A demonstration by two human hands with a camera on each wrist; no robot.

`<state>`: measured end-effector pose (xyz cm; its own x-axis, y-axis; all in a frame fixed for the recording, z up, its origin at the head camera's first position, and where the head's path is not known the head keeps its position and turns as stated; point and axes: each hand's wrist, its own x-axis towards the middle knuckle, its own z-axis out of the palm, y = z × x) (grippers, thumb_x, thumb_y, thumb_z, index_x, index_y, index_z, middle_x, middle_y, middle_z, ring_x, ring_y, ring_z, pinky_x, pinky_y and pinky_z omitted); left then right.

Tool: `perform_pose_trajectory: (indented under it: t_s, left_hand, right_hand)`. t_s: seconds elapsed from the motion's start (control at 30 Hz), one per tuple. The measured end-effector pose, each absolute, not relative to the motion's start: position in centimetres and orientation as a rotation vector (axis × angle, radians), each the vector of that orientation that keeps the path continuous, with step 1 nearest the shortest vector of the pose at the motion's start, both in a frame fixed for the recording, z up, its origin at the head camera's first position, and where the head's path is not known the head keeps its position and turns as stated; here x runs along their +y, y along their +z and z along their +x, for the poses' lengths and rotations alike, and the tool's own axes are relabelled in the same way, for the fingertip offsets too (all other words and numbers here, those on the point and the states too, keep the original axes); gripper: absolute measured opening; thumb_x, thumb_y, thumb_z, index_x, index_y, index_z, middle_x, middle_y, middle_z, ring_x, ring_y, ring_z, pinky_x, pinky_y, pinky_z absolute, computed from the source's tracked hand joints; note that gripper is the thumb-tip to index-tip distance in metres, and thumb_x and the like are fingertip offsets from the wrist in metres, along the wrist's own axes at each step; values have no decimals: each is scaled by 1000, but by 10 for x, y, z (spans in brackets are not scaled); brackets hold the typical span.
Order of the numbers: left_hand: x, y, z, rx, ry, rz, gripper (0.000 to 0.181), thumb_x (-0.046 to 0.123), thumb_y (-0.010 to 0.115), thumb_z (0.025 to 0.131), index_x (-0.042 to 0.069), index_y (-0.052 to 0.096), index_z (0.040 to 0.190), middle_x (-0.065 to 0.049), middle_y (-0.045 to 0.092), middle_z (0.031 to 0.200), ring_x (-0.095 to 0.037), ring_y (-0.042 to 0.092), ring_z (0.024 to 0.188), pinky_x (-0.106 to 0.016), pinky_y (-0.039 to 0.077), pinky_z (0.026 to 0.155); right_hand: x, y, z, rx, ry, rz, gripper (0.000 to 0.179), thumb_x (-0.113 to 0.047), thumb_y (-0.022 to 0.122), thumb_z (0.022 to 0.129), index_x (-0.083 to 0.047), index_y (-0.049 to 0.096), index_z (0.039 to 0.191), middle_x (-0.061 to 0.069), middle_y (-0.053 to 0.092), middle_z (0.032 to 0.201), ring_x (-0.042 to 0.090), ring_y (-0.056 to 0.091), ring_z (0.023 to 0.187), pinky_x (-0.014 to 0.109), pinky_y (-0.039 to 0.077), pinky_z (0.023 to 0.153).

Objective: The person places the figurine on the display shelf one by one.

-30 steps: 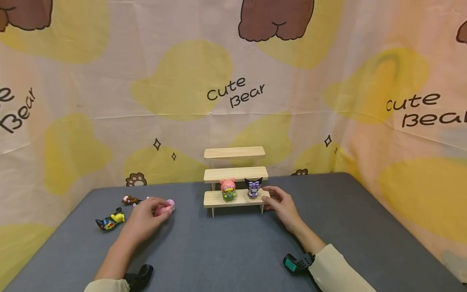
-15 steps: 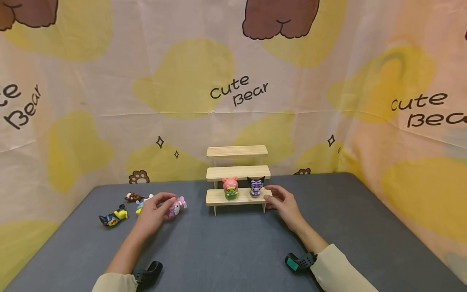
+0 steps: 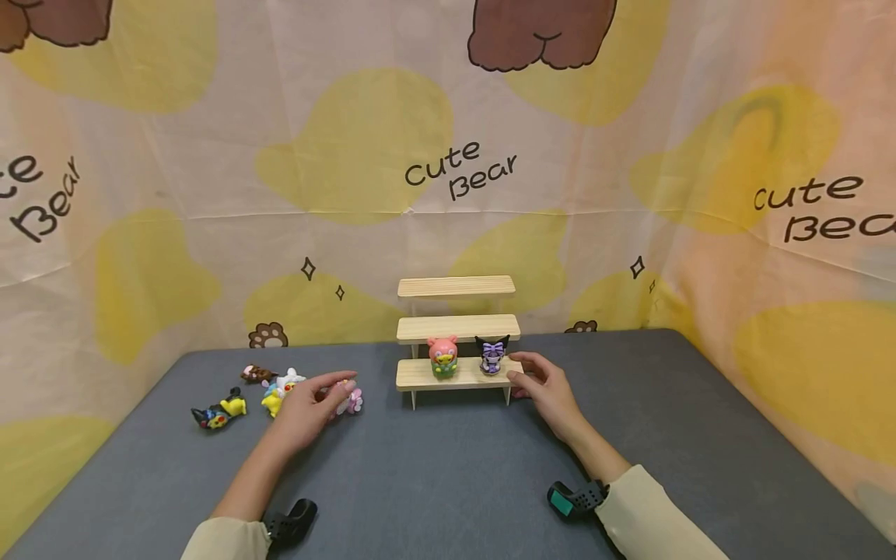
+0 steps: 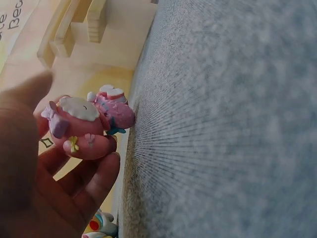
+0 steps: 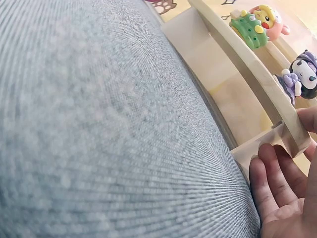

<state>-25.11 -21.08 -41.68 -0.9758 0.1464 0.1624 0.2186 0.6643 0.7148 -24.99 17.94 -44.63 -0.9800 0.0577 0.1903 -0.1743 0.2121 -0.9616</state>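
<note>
Pink figurine (image 4: 79, 128) lies tilted in the left hand's grip (image 3: 306, 411), head held, body jutting out.

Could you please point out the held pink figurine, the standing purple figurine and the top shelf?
Pink figurine (image 4: 83, 128), left wrist view, on its head.
Purple figurine (image 3: 492, 358), head view, on its front.
Top shelf (image 3: 456, 286), head view, on its upper surface.

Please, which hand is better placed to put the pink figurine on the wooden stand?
Probably the left hand, since it holds the pink figurine; the right hand holds the wooden stand at one end.
</note>
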Motion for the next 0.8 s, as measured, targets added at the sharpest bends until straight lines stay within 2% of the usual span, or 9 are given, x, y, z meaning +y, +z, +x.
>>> perform_pose_trajectory:
  t_s: [0.1,0.2,0.3,0.37,0.47,0.57,0.67,0.8]
  left_hand:
    - [-211,-417,-251,-2815,-1160,-385,52,37,70,95,16,60,141,-19,64,136,-32,62,118,-50,52,97]
    - [-212,-418,-250,-2827,-1141,-463,56,24,71,94,15,54,147,-21,55,147,-40,54,133,-61,43,108]
    - [-213,-418,-249,-2825,-1147,-523,60,16,66,96,15,46,152,-23,48,153,-45,45,141,-65,36,112]
    - [-213,-418,-250,-2819,-1156,-521,62,16,66,97,14,42,154,-23,48,153,-45,45,140,-65,37,112]
    - [-211,-418,-252,-2800,-1161,-456,60,18,70,95,10,43,148,-23,50,148,-41,56,128,-59,46,104]
    - [-210,-419,-253,-2776,-1141,-400,53,20,75,92,7,49,136,-20,55,138,-32,62,108,-45,53,89]
    - [-211,-419,-254,-2748,-1095,-396,48,20,78,89,8,57,131,-17,59,130,-24,61,97,-35,50,78]
    - [-211,-420,-254,-2719,-1050,-414,45,20,79,88,12,65,131,-14,62,125,-19,60,90,-29,48,74]
  right_hand:
    - [179,-446,-250,-2295,1859,108,38,-17,68,97,-5,61,133,20,59,133,12,66,87,23,58,74]
    - [179,-446,-250,-2299,1852,104,38,-17,68,97,-5,61,133,20,60,134,11,66,88,23,58,75]
    - [179,-446,-250,-2302,1845,101,38,-17,68,97,-6,62,133,20,60,134,12,67,89,23,58,75]
    - [179,-447,-250,-2301,1844,103,38,-17,68,97,-6,61,133,20,60,133,12,66,90,23,58,75]
    - [180,-447,-250,-2298,1844,107,38,-17,67,97,-5,61,133,20,60,133,12,66,90,23,58,75]
    - [180,-447,-251,-2300,1842,108,38,-17,67,97,-5,61,133,20,60,132,11,66,89,23,58,75]
    - [180,-447,-251,-2301,1841,104,38,-16,67,97,-5,61,133,20,60,131,10,66,88,23,58,75]
    - [179,-447,-250,-2305,1843,101,38,-16,67,97,-6,61,133,20,60,131,12,67,89,24,58,75]
